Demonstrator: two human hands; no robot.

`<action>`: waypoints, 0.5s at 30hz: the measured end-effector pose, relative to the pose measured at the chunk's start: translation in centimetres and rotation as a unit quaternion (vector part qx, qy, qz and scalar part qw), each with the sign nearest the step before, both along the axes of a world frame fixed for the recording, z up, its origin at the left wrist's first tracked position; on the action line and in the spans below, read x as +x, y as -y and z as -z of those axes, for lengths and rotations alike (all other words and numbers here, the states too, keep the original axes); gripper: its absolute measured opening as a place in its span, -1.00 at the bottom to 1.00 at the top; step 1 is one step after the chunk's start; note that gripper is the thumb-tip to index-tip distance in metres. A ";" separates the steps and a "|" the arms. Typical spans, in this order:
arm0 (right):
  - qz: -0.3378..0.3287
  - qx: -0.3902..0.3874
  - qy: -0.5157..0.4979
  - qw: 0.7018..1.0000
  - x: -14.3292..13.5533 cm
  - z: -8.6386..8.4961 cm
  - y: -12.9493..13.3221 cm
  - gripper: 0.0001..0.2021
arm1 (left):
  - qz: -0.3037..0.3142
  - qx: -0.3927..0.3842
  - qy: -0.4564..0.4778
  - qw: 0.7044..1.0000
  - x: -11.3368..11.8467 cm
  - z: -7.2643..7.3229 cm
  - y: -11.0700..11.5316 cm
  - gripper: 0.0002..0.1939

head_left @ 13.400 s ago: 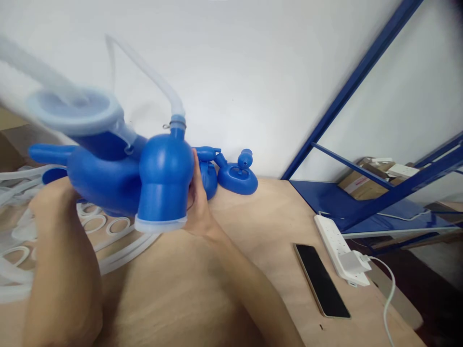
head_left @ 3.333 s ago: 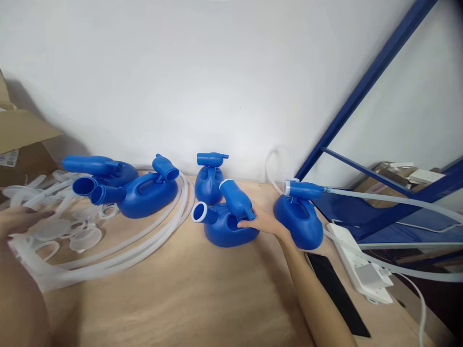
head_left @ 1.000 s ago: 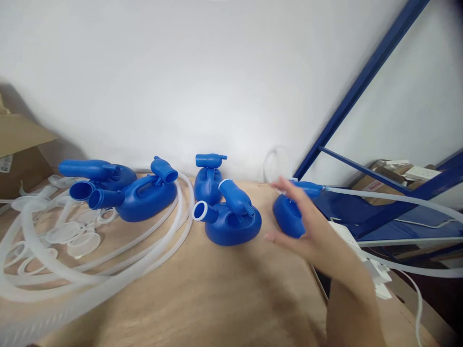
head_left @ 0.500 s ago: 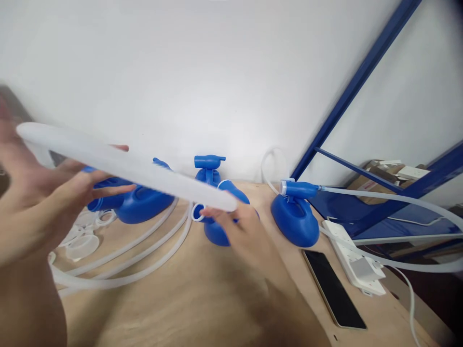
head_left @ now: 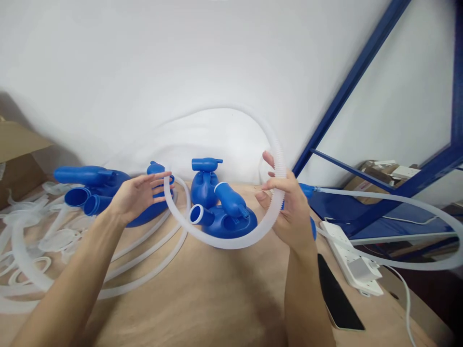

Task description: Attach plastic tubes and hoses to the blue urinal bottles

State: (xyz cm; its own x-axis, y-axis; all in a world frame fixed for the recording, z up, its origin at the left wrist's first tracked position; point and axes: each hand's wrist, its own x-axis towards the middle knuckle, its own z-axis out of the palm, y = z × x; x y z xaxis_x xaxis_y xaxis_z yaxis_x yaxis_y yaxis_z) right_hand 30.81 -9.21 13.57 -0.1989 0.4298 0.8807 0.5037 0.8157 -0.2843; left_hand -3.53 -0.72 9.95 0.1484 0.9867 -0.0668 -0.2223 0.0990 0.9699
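A whitish translucent hose [head_left: 231,242] hangs in a large loop in front of me, its right side ribbed. My right hand [head_left: 289,207] holds the ribbed part loosely between thumb and fingers, fingers partly spread. With fingers stretched out, my left hand [head_left: 135,197] is at the hose's left side; the fingertips meet it or lie just behind it. Beyond the loop, a blue plastic bottle [head_left: 226,221] with a white-rimmed mouth lies on the wooden table [head_left: 202,294]. Another blue bottle [head_left: 204,188] stands behind it. More blue bottles [head_left: 90,178] are beside my left hand.
Clear plastic parts and coiled hoses [head_left: 29,241] cover the table's left side, near a cardboard box [head_left: 21,144]. At right are a phone [head_left: 340,294], a white power strip [head_left: 350,260] and a blue metal rack [head_left: 350,91]. A white wall [head_left: 181,58] rises behind.
The hose, stretched across between my hands before, is now a hanging loop. My left hand has moved right and lower in reach; my right hand has shifted right along with the hose.
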 end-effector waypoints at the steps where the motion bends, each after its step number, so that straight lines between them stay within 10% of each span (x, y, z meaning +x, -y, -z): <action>1: 0.009 0.020 0.006 1.000 0.5 -0.2 0.3 -0.82 | -0.010 -0.002 0.036 0.999 0.0 0.0 -0.1 -0.49; 15: 0.165 0.269 -0.039 0.948 3.8 -0.5 1.6 -0.70 | -0.161 0.039 0.084 0.983 -5.6 -1.1 -0.4 -0.74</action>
State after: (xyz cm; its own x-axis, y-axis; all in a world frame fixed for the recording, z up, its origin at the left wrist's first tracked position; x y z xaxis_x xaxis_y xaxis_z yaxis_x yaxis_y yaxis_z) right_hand 34.59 -10.85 14.06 -0.0562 -0.0581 0.9967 0.7507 0.6557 0.0806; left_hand -9.12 -0.28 11.06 -0.1708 0.9853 0.0101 -0.3871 -0.0766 0.9189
